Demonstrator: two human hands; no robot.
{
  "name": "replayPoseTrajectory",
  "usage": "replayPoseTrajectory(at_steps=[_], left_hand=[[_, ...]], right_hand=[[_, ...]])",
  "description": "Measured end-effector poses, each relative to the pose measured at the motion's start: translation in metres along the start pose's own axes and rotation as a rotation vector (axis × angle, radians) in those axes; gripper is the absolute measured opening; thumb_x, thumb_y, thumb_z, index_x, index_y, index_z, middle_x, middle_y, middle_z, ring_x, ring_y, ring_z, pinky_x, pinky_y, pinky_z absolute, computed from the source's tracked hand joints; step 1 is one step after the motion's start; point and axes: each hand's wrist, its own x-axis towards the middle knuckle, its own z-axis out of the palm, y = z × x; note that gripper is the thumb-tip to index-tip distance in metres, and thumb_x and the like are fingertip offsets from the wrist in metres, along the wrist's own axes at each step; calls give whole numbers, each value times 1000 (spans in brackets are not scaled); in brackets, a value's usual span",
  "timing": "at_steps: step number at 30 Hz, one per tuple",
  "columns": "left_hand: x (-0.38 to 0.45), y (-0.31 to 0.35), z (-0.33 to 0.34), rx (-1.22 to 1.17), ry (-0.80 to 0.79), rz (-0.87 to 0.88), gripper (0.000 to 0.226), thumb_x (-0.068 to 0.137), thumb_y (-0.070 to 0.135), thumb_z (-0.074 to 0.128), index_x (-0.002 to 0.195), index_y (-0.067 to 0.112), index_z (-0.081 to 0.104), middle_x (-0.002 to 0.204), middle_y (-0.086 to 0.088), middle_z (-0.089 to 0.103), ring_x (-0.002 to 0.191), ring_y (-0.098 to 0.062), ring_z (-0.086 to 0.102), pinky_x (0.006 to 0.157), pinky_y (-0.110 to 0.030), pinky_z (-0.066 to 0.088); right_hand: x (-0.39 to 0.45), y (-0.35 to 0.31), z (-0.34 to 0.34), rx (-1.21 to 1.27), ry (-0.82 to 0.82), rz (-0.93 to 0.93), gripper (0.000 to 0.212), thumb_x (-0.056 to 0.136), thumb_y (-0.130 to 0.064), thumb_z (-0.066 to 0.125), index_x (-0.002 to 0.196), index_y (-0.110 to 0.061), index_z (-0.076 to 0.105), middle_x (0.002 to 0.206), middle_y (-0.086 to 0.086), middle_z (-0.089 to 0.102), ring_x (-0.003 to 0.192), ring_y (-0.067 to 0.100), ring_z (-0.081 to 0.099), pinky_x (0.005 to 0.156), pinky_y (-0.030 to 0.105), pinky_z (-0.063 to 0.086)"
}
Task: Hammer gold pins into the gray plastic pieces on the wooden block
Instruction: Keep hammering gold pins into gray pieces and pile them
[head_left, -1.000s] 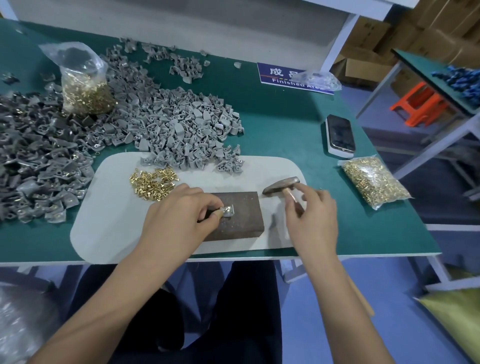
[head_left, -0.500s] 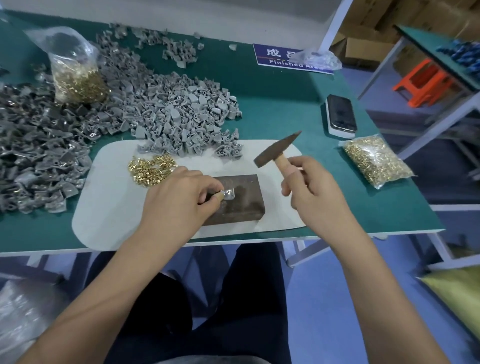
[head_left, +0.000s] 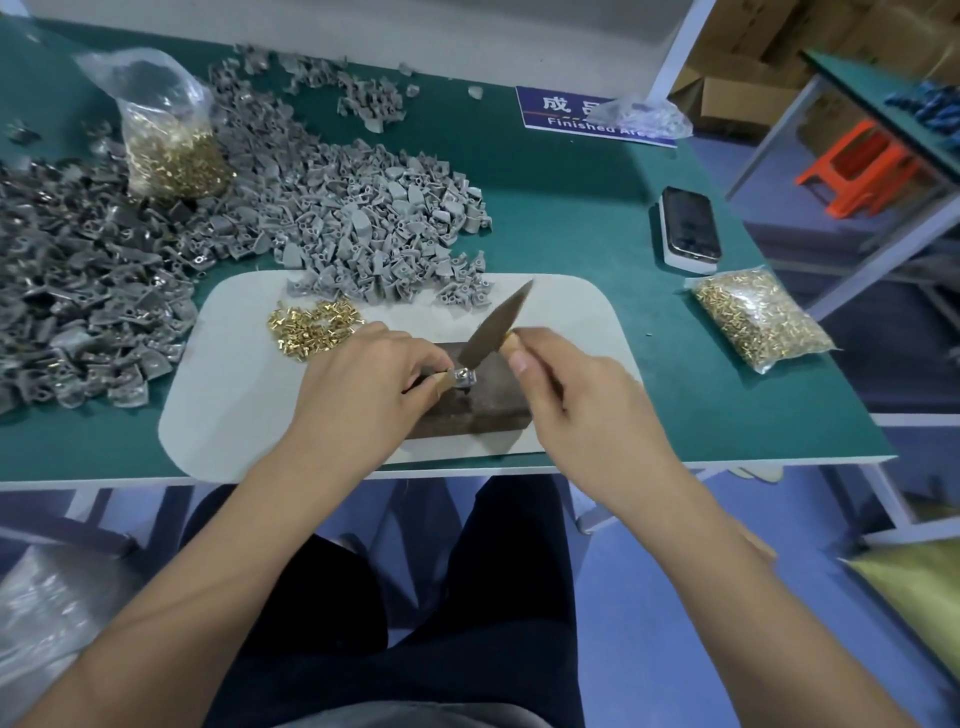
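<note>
L hand (head_left: 363, 379) pinches gray pc (head_left: 462, 378) on wooden block (head_left: 478, 410) | R hand (head_left: 576, 400) grips hammer (head_left: 493, 327), head just above pc | pin being driven | loose gold pins (head_left: 311, 327) + gray pile (head_left: 363, 218) left on table (head_left: 597, 218)

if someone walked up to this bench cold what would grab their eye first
Probably the hammer in the right hand, tilted over the small gray piece that the left hand pinches on the wooden block at the table's near edge. Next, the huge heap of gray plastic pieces spreading across the left and middle, with loose gold pins just in front of it.
</note>
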Motion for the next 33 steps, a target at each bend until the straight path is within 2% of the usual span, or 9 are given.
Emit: replayPoseTrajectory(at_steps=[3, 6, 11, 15, 18, 22, 26, 30, 33], left_hand=[[0, -1, -1, 7, -7, 4, 7, 90, 44, 69, 94, 40, 72, 66, 17, 50, 85, -12, 47, 61, -31, 33], [0, 0, -1, 2, -2, 2, 6, 90, 45, 68, 93, 41, 72, 66, 17, 51, 83, -11, 44, 61, -31, 31], [0, -1, -1, 11, -8, -5, 9, 90, 45, 69, 96, 40, 73, 66, 18, 49, 83, -9, 42, 61, -32, 30], [0, -1, -1, 2, -7, -6, 5, 89, 44, 70, 93, 41, 72, 64, 17, 49, 83, -10, 43, 61, -31, 32], [1, -1, -1, -9, -16, -22, 7, 89, 43, 70, 95, 41, 73, 65, 17, 50, 84, -11, 46, 62, -31, 35], [4, -2, 0, -6, -23, -31, 7, 89, 45, 70, 95, 44, 72, 68, 17, 52, 84, -8, 45, 62, -31, 34], [3, -3, 0, 0, -16, -31, 9, 88, 45, 70, 96, 43, 73, 67, 16, 52, 84, -10, 48, 62, -31, 33], [4, -2, -2, 16, -18, -22, 6, 88, 44, 71, 94, 43, 72, 68, 16, 53, 88, -12, 53, 61, -31, 33], [5, -3, -2, 22, -28, -30, 8, 88, 44, 71, 96, 44, 72, 71, 15, 54, 88, -14, 54, 62, -32, 32]], right_hand=[[0, -1, -2, -85, -58, 10, 29, 105, -49, 32, 120, -37, 54, 69, -6, 54, 76, 35, 56, 69, 44, 50], [-1, 0, -9, -64, 86, 12, 30, 104, -51, 31, 119, -38, 53, 58, -10, 43, 65, 30, 49, 59, 40, 45], [-7, -7, 0, -134, -28, -20, 30, 106, -48, 33, 125, -38, 53, 83, 1, 69, 82, 39, 61, 68, 44, 50], [-8, -9, 0, -91, 99, -21, 26, 105, -47, 34, 121, -38, 52, 69, -4, 57, 71, 37, 58, 59, 41, 47], [-4, -9, 3, -134, -3, 2, 28, 105, -50, 33, 121, -37, 53, 75, 1, 64, 77, 41, 59, 65, 44, 50], [-1, -4, 0, -25, 159, 53, 33, 104, -51, 33, 121, -37, 57, 64, -4, 51, 69, 34, 54, 61, 41, 48], [-7, -7, 5, -53, 31, 13, 26, 105, -47, 37, 117, -36, 58, 64, -4, 55, 68, 34, 55, 62, 43, 50], [-3, -5, 2, -18, 132, 48, 32, 103, -52, 33, 118, -37, 58, 63, -5, 53, 67, 32, 54, 58, 40, 47], [-2, -4, 2, -34, 4, 35, 31, 102, -55, 35, 119, -42, 56, 69, -7, 61, 73, 29, 58, 64, 40, 51]])
